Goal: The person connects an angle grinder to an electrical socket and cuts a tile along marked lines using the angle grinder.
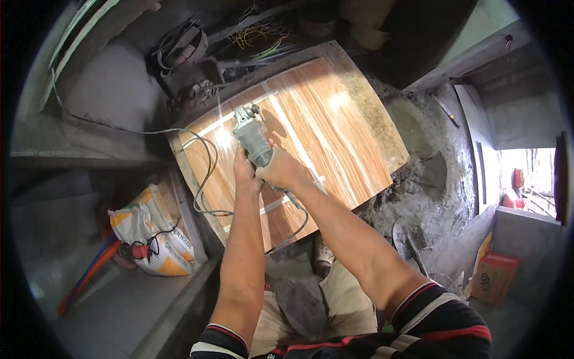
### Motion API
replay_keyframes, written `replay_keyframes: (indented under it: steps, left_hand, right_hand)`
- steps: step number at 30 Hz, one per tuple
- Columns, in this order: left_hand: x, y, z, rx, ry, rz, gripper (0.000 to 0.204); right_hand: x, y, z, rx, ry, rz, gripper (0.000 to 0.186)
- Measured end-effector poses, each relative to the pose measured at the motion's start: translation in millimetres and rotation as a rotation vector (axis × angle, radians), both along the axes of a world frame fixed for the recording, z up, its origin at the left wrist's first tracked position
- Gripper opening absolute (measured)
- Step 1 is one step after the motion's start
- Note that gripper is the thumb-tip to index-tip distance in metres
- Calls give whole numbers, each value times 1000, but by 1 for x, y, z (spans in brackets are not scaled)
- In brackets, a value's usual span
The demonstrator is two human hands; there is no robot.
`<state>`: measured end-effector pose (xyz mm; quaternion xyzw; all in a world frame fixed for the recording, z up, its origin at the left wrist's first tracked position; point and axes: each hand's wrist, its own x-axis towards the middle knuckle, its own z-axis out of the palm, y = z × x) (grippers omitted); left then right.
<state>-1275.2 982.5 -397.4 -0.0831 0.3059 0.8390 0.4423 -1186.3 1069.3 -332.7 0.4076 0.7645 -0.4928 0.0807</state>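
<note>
Both hands are grasping an angle grinder (pixel 254 142): the left hand (pixel 245 172) is wrapping the near-left side of its body, the right hand (pixel 283 168) the near-right side. The tool is showing a grey-green, dusty casing and a metallic gear head, which is pointing away beyond the grip, over the panel; its disc is not clearly visible. A dark cord (pixel 305 214) is trailing from its rear, on the near side of the grip, and a cable (pixel 216 157) is looping to the left.

Beneath the grip, a wood-grain panel (pixel 350 143) is spreading, crossed by white strips and catching bright light. Left of and nearer than the grip, white-and-orange sacks (pixel 164 242) are slumping; beyond it, to the left, a bucket (pixel 186 51) is sitting in shadow. Far right, a rough grey floor (pixel 439 185) is stretching toward a cardboard box (pixel 495 278).
</note>
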Motion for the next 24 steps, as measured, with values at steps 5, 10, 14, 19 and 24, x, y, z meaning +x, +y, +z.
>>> replay_keyframes:
  steps: [5,10,14,19,24]
  left_hand:
    - [-26,25,-2,-231,118,-179,43]
    - [-51,50,-13,-426,351,-321,44]
    - [-49,59,-17,-464,344,-322,47]
    - [-46,62,-22,-450,328,-337,52]
    - [-47,65,-35,-436,351,-322,54]
  right_hand:
    - [-19,27,-12,-1,26,-52,61]
    - [-33,42,-30,-18,98,-80,50]
    - [-32,47,-50,6,110,-132,50]
    - [-28,53,-60,20,81,-124,55]
    - [-29,55,-78,88,63,-95,60]
